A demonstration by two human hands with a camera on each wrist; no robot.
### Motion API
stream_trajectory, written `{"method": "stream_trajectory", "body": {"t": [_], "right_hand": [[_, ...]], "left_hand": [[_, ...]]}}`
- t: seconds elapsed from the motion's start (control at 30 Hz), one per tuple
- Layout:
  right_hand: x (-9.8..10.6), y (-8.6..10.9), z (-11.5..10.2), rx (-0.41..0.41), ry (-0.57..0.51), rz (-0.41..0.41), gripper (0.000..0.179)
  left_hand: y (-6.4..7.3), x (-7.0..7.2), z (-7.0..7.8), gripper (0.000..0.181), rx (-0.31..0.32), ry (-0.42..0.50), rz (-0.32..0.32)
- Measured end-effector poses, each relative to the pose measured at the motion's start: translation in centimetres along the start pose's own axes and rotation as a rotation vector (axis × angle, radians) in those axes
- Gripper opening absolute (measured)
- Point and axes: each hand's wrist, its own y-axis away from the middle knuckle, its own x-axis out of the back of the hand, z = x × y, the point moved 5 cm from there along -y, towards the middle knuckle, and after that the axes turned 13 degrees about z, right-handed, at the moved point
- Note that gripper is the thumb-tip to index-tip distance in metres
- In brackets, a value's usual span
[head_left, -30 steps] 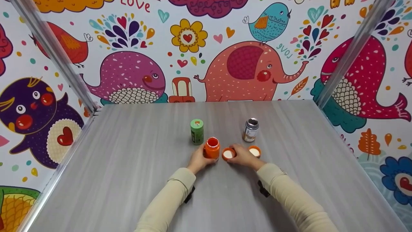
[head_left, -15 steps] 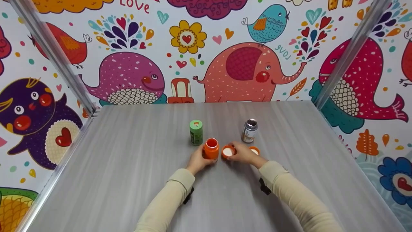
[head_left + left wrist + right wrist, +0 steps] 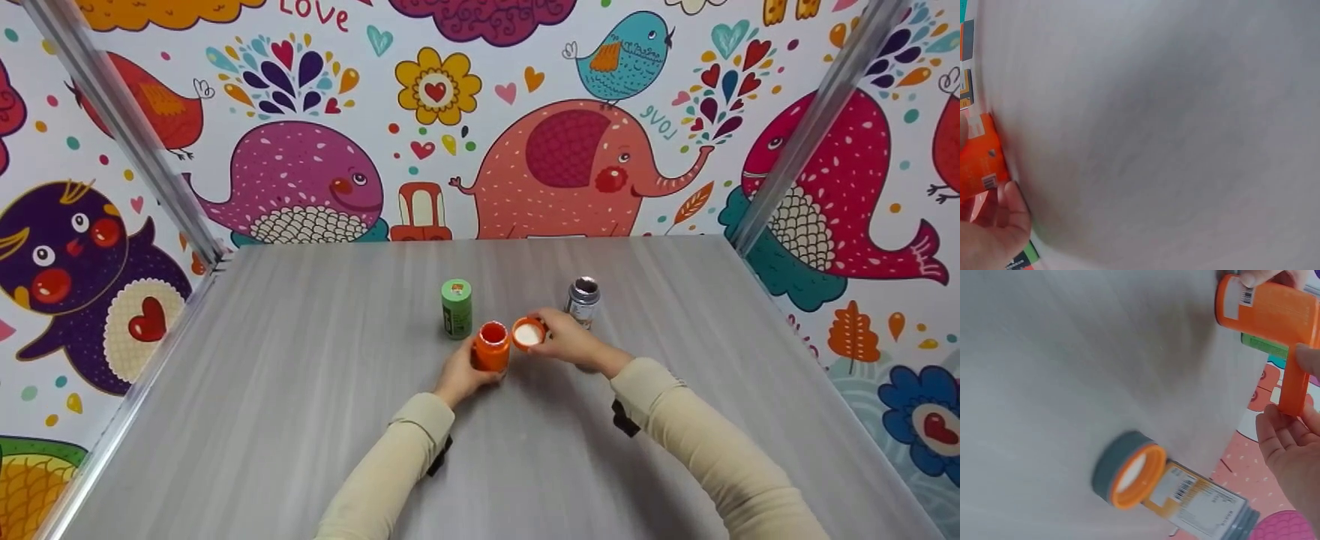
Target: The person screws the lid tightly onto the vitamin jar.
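Observation:
My left hand (image 3: 457, 373) grips an open orange bottle (image 3: 493, 354), which stands upright on the table with its mouth upward. Its label with a barcode shows in the right wrist view. Between thumb and fingers, my right hand (image 3: 574, 339) pinches an orange screw cap (image 3: 528, 335) by its edge. The cap's white inner side faces me, and it is raised beside the bottle's mouth, to the right. In the right wrist view, a second cap (image 3: 1129, 469), dark grey outside and orange inside, lies on the table beneath the right hand, which hides it in the head view.
A green lidded container (image 3: 457, 309) stands just behind the orange bottle, close to my left hand. Behind my right hand is an open grey bottle (image 3: 584, 296), partly covered by that hand. The grey table (image 3: 315, 337) ends at a patterned wall at the back.
My right hand has lifted the orange cap from the table, up toward the level of the bottle's mouth. The left hand and orange bottle have stayed in place.

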Motion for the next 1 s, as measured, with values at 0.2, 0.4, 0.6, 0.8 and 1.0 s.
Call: {"method": "stream_trajectory", "body": {"t": [0.2,0.4,0.6,0.8,1.0], "right_hand": [[0.3,-0.3,-0.9,0.051,0.068,-0.021,0.049],[0.3,-0.4,-1.5,0.106,0.115,-0.023,0.048],[0.6,-0.4,-2.5,0.186,0.177,0.003,0.048],[0.8,-0.3,-3.3,0.194,0.226,-0.014,0.052],[0.9,-0.5,-3.9,0.234,0.273,-0.018,0.053]], "left_hand": [[0.0,0.1,0.0,0.070,-0.006,-0.007,0.002],[0.2,0.1,0.0,0.068,-0.028,-0.009,0.010],[0.0,0.1,-0.2,0.067,-0.024,-0.041,0.006],[0.0,0.1,-0.2,0.063,-0.008,-0.058,-0.001],[-0.3,0.0,-0.2,0.065,0.013,-0.069,-0.029]]}}
